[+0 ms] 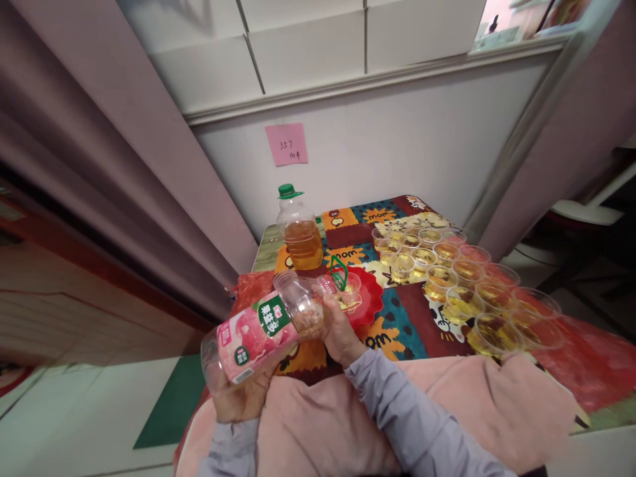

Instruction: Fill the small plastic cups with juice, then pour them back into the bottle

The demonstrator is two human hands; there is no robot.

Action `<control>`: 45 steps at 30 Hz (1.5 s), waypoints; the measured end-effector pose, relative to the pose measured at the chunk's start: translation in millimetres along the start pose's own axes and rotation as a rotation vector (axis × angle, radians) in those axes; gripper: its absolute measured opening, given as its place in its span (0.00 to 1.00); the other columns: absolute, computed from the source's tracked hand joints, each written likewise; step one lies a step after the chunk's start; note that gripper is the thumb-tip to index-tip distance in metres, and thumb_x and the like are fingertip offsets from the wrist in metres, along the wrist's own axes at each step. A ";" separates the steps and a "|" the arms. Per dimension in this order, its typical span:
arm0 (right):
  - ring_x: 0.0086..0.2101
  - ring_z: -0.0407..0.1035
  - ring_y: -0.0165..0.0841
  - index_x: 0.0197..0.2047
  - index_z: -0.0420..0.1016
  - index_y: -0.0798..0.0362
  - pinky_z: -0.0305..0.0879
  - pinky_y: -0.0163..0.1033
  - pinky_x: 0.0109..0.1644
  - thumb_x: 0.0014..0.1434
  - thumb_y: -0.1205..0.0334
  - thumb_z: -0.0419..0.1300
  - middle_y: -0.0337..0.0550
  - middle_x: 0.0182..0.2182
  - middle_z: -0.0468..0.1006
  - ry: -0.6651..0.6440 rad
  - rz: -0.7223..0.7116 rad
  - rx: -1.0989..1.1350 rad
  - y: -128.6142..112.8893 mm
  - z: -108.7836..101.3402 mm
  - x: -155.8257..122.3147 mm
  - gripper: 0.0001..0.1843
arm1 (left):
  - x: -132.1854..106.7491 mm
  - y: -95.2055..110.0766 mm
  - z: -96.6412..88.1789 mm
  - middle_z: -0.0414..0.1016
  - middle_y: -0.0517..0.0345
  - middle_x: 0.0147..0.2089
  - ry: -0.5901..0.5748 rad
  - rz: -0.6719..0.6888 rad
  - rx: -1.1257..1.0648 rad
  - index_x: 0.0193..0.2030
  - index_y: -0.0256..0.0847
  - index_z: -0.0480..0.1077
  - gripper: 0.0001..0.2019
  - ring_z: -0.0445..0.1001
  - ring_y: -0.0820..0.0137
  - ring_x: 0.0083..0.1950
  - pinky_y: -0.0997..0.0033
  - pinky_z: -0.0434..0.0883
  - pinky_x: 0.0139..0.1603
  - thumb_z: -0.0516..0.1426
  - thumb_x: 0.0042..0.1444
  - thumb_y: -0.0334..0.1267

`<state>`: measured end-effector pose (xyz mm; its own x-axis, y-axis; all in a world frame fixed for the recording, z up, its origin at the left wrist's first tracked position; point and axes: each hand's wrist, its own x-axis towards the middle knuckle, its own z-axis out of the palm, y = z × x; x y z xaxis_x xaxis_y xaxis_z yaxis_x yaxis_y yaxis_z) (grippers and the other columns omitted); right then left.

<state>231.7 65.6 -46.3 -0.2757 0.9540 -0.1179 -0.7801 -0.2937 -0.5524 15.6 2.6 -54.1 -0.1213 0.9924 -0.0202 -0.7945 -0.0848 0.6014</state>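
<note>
A large clear juice bottle (261, 328) with a pink label lies tilted in both hands, its neck pointing right and its base toward the lower left. My left hand (243, 399) holds it from below near the base. Closed around the shoulder and neck is my right hand (340, 332). Some liquid has gathered toward the bottle's neck end. A green plastic loop (338, 273) shows at the mouth. Right by the mouth, a clear plastic cup (352, 285) stands on a red scalloped plate (373, 301). Whether liquid is flowing into the cup, I cannot tell.
Several clear cups (462, 301) of yellow liquid stand in rows on the right of the patterned table (405, 315). A second bottle (303, 242), green-capped and partly full, stands upright at the back left. Pink cloth (318, 421) covers the near edge. A white wall (377, 139) rises behind.
</note>
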 end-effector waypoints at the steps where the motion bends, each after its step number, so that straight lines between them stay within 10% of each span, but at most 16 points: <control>1: 0.36 0.83 0.40 0.66 0.73 0.43 0.80 0.43 0.33 0.58 0.34 0.68 0.43 0.45 0.88 0.010 0.006 0.003 0.1 -0.2 0.2 0.38 | 0.5 -0.1 -3.1 0.82 0.47 0.67 -0.015 -0.013 -0.016 0.75 0.53 0.67 0.30 0.85 0.45 0.59 0.35 0.82 0.58 0.59 0.69 0.55; 23: 0.36 0.83 0.40 0.63 0.73 0.41 0.80 0.42 0.30 0.61 0.35 0.66 0.42 0.48 0.87 0.063 0.060 0.074 -1.0 -0.2 3.0 0.33 | 2.9 -2.1 -33.1 0.67 0.47 0.80 -0.134 0.014 -0.036 0.82 0.56 0.54 0.41 0.73 0.43 0.74 0.35 0.76 0.67 0.62 0.64 0.39; 35: 0.35 0.83 0.40 0.65 0.72 0.41 0.80 0.42 0.30 0.61 0.34 0.66 0.43 0.45 0.88 0.069 0.072 0.081 -0.2 -1.7 3.6 0.34 | -0.3 2.9 -30.8 0.69 0.48 0.79 0.050 -0.008 0.102 0.79 0.53 0.61 0.40 0.72 0.43 0.75 0.34 0.77 0.67 0.64 0.60 0.42; 45: 0.36 0.83 0.40 0.64 0.73 0.42 0.79 0.41 0.30 0.61 0.30 0.66 0.44 0.47 0.88 0.030 0.056 0.079 1.9 -2.4 3.3 0.36 | 3.8 -1.7 -38.2 0.69 0.49 0.79 -0.173 0.019 -0.090 0.83 0.54 0.53 0.40 0.73 0.44 0.74 0.37 0.77 0.68 0.60 0.66 0.43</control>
<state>230.6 68.4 -49.8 -0.3038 0.9371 -0.1717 -0.8062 -0.3489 -0.4777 -6.3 3.1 -85.7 -0.0390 0.9904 0.1330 -0.8439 -0.1039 0.5263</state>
